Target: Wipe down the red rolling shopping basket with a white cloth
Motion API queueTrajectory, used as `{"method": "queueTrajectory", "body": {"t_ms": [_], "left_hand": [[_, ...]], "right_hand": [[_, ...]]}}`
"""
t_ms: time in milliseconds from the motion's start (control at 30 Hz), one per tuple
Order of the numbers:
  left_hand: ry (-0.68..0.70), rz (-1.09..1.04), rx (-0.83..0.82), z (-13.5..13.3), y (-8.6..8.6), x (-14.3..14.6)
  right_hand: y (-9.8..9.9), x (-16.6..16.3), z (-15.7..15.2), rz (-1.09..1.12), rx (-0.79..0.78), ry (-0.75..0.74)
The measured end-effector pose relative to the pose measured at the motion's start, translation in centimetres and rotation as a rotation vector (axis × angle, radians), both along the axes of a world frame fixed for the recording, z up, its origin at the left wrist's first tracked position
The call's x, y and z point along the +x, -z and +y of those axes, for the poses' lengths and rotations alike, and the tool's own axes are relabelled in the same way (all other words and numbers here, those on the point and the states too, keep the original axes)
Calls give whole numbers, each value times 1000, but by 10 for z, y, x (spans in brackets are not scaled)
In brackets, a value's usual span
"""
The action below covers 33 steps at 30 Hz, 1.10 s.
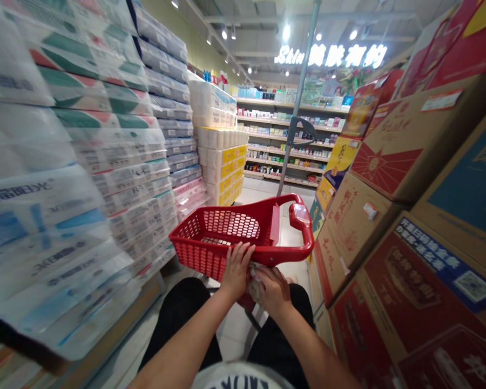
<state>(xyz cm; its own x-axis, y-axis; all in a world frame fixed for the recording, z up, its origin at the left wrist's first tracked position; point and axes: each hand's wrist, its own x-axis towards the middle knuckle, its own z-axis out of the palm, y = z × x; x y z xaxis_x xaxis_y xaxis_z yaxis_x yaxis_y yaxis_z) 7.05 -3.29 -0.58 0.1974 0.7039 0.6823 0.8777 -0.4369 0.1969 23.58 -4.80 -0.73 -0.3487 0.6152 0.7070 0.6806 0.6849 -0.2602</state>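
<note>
A red plastic shopping cart (218, 219) with a perforated basket stands in front of my knees, its handle turned to the right. My left hand (235, 270) holds the cart's near rim, fingers laid over the edge and the palm against the outer wall. Just right of it, below the rim, my right hand (272, 287) is closed on a pale, crumpled cloth (254, 282). The cloth touches the cart's near side. Part of it is hidden between my two hands. Inside the basket no goods show.
Stacked tissue packs (117, 129) rise on the left. Cardboard boxes (383, 146) are piled close on the right. A slanted metal pole (297, 102) stands beyond the cart, before shelves (267, 121) of small goods. Pale floor tiles (261, 186) lie between.
</note>
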Motion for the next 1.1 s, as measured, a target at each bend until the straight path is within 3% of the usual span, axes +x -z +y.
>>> {"method": "queueTrajectory", "body": {"t_ms": [1100], "left_hand": [[-7,-5,-20,-2,1,1]], "right_hand": [[3,-3,-3,3,-1,-8]]}}
